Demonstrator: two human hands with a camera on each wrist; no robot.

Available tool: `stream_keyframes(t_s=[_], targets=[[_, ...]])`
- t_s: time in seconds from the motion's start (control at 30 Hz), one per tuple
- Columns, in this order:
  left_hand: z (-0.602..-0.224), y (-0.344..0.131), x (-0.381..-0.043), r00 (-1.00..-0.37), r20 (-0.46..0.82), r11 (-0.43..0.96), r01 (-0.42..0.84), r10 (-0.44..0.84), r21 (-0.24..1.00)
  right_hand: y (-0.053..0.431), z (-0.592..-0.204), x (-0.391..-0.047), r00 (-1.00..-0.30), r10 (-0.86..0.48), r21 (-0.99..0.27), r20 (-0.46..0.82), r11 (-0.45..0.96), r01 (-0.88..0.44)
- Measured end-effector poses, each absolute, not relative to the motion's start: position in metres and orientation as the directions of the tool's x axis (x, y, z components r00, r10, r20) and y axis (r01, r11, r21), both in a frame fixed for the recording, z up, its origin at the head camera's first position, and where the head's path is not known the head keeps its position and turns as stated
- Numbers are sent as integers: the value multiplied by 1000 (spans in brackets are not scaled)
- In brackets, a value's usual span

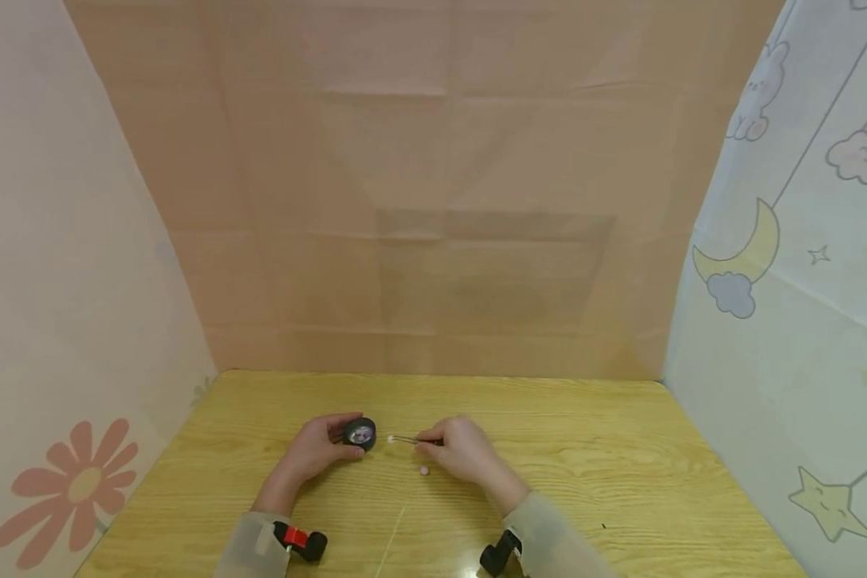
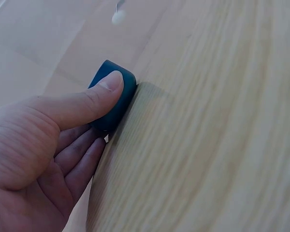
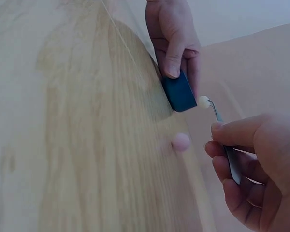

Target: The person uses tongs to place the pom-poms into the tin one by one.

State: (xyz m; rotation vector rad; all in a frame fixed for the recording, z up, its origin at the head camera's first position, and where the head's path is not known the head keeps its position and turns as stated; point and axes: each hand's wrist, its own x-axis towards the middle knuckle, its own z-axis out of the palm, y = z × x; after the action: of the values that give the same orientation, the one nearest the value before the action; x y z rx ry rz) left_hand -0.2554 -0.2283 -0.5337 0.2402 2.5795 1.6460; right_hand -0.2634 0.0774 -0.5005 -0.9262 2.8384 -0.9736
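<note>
My left hand [image 1: 314,448] grips a small dark round container [image 1: 361,434], thumb on one side and fingers on the other. Something purple and white shows within its rim. From the left wrist view, the container [image 2: 117,104] rests on the tabletop. My right hand [image 1: 462,451] pinches a pair of bent-tipped tweezers [image 3: 233,166]. Their tips hold a small white ball [image 3: 204,102] above the table, just right of the container and apart from it. A pink ball [image 1: 425,470] lies on the wood below the right hand's fingers.
Both hands work over a wood-grain table [image 1: 592,449]. A tan sheet [image 1: 433,185] stands behind it, and pale printed sheets [image 1: 824,337] rise at the sides. A tiny dark speck [image 1: 604,526] lies at the right. Each wrist wears a black camera [image 1: 502,554].
</note>
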Motion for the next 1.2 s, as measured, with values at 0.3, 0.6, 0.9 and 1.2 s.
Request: stream_keyframes(t_s=[0.3, 0.6, 0.9, 1.2], targets=[[-536, -227, -258, -987, 16, 415, 83, 163, 906, 50, -496, -264, -852, -508, -611, 129, 636, -472], [-534, -227, -257, -983, 19, 407, 94, 184, 908, 26, -496, -269, -856, -497, -570, 141, 666, -481], [-533, -229, -259, -983, 13, 403, 88, 184, 911, 7, -502, -274, -842, -502, -416, 199, 734, -536], [-535, -231, -258, -982, 14, 394, 90, 190, 915, 4, -505, -270, -857, -483, -392, 181, 764, -513]])
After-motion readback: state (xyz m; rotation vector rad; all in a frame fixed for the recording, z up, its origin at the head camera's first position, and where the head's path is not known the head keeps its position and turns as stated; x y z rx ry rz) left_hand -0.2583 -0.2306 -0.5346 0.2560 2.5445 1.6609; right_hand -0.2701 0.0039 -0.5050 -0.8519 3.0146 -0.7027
